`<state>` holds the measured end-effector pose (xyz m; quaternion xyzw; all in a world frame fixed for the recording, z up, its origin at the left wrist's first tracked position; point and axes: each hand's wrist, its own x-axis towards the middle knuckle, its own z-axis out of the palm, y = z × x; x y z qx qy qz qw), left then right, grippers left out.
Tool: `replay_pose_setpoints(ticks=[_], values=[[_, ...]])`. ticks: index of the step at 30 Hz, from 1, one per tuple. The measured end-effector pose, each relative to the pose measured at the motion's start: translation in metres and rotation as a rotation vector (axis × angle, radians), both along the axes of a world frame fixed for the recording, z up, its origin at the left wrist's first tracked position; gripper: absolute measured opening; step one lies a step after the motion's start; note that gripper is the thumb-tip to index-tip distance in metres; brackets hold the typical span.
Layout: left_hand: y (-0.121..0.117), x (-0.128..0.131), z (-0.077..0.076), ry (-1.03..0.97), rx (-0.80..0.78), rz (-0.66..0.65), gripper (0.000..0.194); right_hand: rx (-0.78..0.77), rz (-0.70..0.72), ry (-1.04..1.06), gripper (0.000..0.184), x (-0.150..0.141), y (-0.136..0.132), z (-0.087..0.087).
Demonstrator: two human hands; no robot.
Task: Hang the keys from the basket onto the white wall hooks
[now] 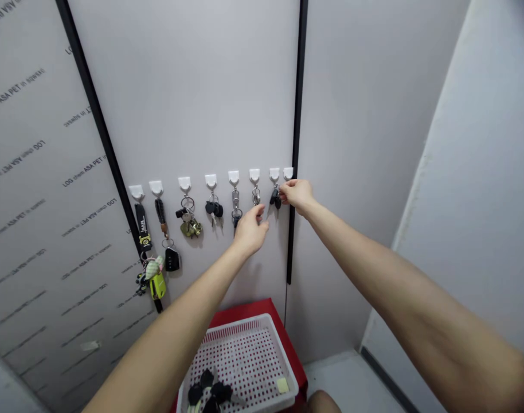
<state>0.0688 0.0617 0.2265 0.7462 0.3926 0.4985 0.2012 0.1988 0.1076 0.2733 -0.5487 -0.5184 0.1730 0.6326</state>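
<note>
My right hand (297,194) is closed in a pinch at a small bunch of black-headed keys (274,198), which hangs below the second white hook (274,174) from the right. Lower and to the left, my left hand (251,230) has its fingers curled towards the thumb; whether anything lies between them is hard to see. Just above it a metal key ring bunch (256,195) hangs from its hook (254,175), its lower part hidden by my fingers. Beside that, a metal clasp with a ring (235,201) hangs partly behind my left hand.
Farther left hang more keys: black-headed keys (214,209), a brass bunch (190,223), a car key (172,259) and a lime-green fob (157,285). Below, a white perforated basket (288,367) with black-headed keys (208,390) stands on a red surface (268,310). Black strips (302,74) run down the wall.
</note>
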Motion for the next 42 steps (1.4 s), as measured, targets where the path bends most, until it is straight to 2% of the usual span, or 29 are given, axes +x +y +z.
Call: replay_pose_setpoints(ticks=[2,4,6,8,10,12,15,17,19,24,29,33,37,42], values=[[0.001,-0.014,-0.014,-0.019,-0.049,0.008,0.04,0.027,-0.034,-0.05,0.007,0.005,0.001,-0.005],[0.0,-0.034,-0.034,-0.03,-0.116,0.019,0.04,0.121,-0.126,-0.12,0.011,0.009,-0.002,-0.016],[-0.002,-0.06,-0.059,-0.013,-0.194,0.043,0.037,0.225,-0.208,-0.22,0.016,0.006,-0.01,-0.036],[-0.008,-0.087,-0.087,0.048,-0.295,0.061,0.033,0.261,-0.162,-0.352,0.018,-0.006,-0.024,-0.068],[-0.019,-0.112,-0.117,0.17,-0.434,0.047,0.031,0.19,0.045,-0.505,0.018,-0.026,-0.044,-0.11],[-0.035,-0.13,-0.144,0.363,-0.55,-0.006,0.032,0.015,0.363,-0.664,0.016,-0.051,-0.066,-0.157],[-0.06,-0.141,-0.173,0.727,-0.561,-0.048,0.034,-0.209,0.755,-0.848,0.016,-0.089,-0.093,-0.217],[-0.072,-0.14,-0.183,0.931,-0.513,-0.044,0.034,-0.309,0.85,-0.96,0.016,-0.108,-0.104,-0.243],[-0.08,-0.138,-0.187,1.048,-0.472,-0.042,0.03,-0.369,0.872,-1.065,0.018,-0.12,-0.108,-0.258],[-0.079,-0.135,-0.188,1.087,-0.45,-0.028,0.023,-0.332,0.865,-1.149,0.029,-0.132,-0.112,-0.267],[-0.069,-0.139,-0.198,1.026,-0.434,0.025,0.024,-0.393,0.721,-1.155,0.014,-0.121,-0.102,-0.266],[-0.064,-0.141,-0.204,0.917,-0.455,-0.004,0.027,-0.498,0.603,-1.033,0.01,-0.1,-0.09,-0.263],[-0.058,-0.133,-0.202,0.688,-0.455,-0.006,0.033,-0.455,0.583,-0.769,0.005,-0.083,-0.086,-0.253],[-0.051,-0.103,-0.199,0.203,-0.527,-0.03,0.038,-0.474,0.688,-0.404,0.003,-0.076,-0.082,-0.236]])
